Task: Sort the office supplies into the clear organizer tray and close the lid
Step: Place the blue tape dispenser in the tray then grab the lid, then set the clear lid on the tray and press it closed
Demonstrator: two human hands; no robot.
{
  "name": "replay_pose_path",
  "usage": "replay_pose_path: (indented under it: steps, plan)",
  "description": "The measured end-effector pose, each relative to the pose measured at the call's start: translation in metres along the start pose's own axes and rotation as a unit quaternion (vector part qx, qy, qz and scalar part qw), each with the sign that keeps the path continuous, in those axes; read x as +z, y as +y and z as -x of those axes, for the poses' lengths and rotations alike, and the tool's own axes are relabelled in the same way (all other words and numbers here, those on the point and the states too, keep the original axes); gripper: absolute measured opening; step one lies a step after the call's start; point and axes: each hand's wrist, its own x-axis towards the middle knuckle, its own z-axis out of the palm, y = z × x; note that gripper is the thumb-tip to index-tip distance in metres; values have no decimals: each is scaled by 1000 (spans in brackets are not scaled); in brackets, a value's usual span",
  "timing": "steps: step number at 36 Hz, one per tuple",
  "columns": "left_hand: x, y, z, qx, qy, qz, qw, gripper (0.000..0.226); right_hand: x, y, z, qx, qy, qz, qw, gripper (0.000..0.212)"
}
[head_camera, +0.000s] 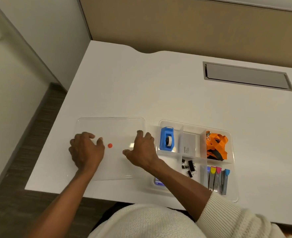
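The clear lid (pixel 114 127) with a small orange dot (pixel 109 145) lies flat on the white desk, left of the clear organizer tray (pixel 234 186). My left hand (pixel 86 150) rests on the lid's left part, fingers spread. On the lid's right edge sits my right hand (pixel 142 150), fingers curled over it. The tray holds a blue tape dispenser (pixel 166 140), a grey box (pixel 187 145), an orange lanyard (pixel 216 145), black binder clips (pixel 189 166) and several coloured-tipped items (pixel 217 177). My right forearm hides the tray's front-left compartment.
A grey cable hatch (pixel 246 76) is set into the desk at the back right. The desk's left edge (pixel 56 126) drops to a dark floor beside a pale partition wall. A tan panel runs along the back.
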Motion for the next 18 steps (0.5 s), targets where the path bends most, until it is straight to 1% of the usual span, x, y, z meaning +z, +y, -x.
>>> replay_pose_path:
  steps: [2,4,7,11,15,18]
  plan:
    - [0,-15,-6,-30,-10,-29,999,48,12,-3,-4,31,-28,-18,999,105]
    - [1,-27,-8,-62,-23,-47,997,65,20,-5,-6,54,-41,-27,997,113]
    - [4,-36,-8,-84,-34,-52,994,79,26,-8,-6,73,-48,-33,996,121]
    - [5,-37,-3,-83,-44,-39,995,84,31,-9,-3,85,-29,-41,995,121]
    - [6,-34,1,-68,-47,-44,996,79,33,-11,0,97,1,-58,994,113]
    - [4,-36,-1,-74,-46,-28,996,79,29,-14,-1,111,25,-107,988,105]
